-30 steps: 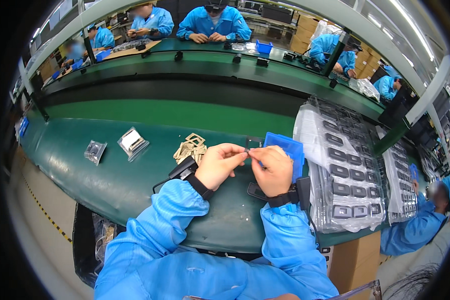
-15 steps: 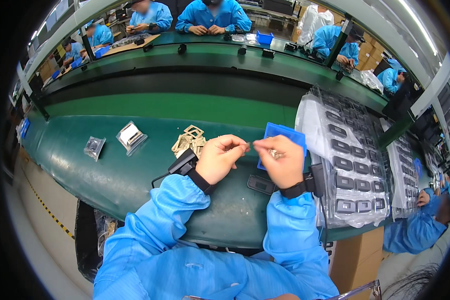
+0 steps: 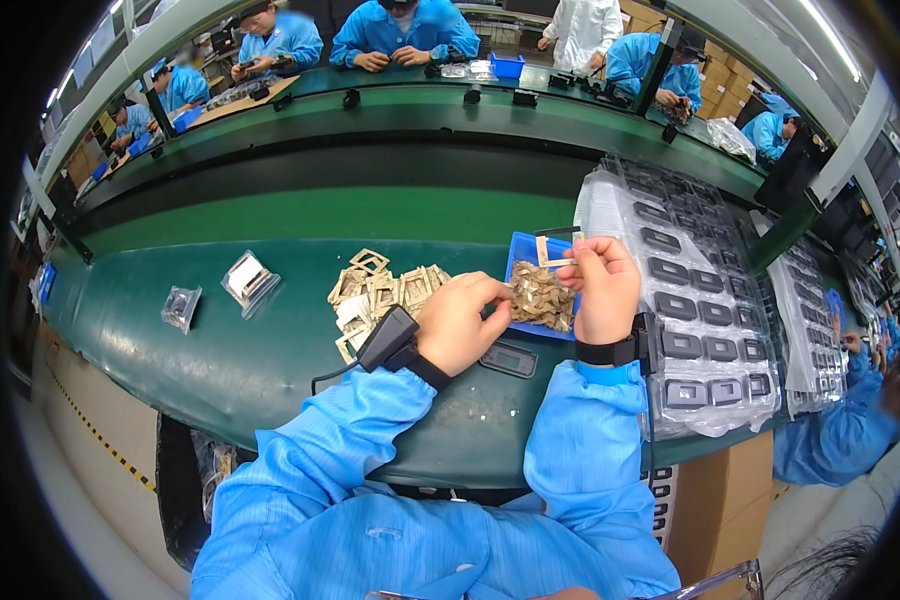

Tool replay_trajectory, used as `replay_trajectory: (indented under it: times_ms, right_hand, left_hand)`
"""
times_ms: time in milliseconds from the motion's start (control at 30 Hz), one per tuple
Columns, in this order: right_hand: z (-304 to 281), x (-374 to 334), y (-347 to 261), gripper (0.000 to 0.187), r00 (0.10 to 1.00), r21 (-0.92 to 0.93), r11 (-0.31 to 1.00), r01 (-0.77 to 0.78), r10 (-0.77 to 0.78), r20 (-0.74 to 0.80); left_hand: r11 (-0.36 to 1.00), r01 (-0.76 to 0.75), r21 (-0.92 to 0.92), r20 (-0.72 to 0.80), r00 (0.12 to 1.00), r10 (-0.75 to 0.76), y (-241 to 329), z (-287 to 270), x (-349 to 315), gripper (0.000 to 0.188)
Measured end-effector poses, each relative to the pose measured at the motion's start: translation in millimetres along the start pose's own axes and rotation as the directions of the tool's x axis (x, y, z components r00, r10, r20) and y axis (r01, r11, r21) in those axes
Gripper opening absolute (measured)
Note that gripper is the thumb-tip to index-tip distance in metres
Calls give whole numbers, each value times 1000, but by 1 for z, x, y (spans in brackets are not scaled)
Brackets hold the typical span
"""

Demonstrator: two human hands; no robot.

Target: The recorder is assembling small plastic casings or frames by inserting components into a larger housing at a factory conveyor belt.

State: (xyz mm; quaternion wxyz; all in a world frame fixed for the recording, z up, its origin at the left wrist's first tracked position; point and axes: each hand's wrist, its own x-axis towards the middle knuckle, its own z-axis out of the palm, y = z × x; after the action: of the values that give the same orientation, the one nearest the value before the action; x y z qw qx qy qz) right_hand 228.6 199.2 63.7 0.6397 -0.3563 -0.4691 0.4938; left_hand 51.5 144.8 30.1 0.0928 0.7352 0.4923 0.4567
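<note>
My right hand [image 3: 607,285] pinches a thin rectangular frame [image 3: 544,250], tan with a dark strip along its top edge, above the blue bin [image 3: 570,333]. Small brown scraps [image 3: 542,300] fill that bin. At the bin's left edge is my left hand [image 3: 462,322], fingers bent and drawn together; whatever its fingertips hold is too small to make out. A loose pile of tan frames [image 3: 380,295] lies just left of this hand. Below the hands a black plastic housing [image 3: 510,360] with a window rests on the green table [image 3: 270,350].
Clear trays of black housings [image 3: 690,310] stand close on the right. Two small clear bags [image 3: 250,280] lie to the left. A dark device [image 3: 388,338] is strapped to my left wrist. Across the raised green bench [image 3: 370,125], several people in blue work.
My hands have parted from their pinch together. The right hand has moved right and up, now showing the frame; the left is at the bin's edge. The view has shifted slightly.
</note>
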Motion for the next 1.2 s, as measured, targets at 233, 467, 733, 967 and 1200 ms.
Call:
replay_trajectory:
  times_ms: [233, 467, 733, 967, 1200]
  right_hand:
    - [10, -4, 3, 15, 995, -14, 997, -70, 71, 64]
    - [9, -3, 6, 14, 996, 9, 998, -63, 62, 68]
    - [10, -3, 6, 14, 996, 77, 994, -72, 68, 54]
    - [11, -4, 5, 14, 997, 70, 995, -68, 65, 38]
    - [11, -3, 13, 13, 996, 75, 996, -57, 51, 80]
  left_hand:
    - [995, 71, -77, -133, 988, -81, -2, -7, -2, 24]
    - [961, 182, -207, 20, 983, -182, -14, -1, -3, 21]
    - [953, 177, -247, 33, 984, -175, -10, -1, -2, 16]
    - [972, 163, -169, 46, 986, -157, -3, -4, -1, 15]
    - [867, 187, -462, -46, 971, -234, 0, -8, 2, 13]
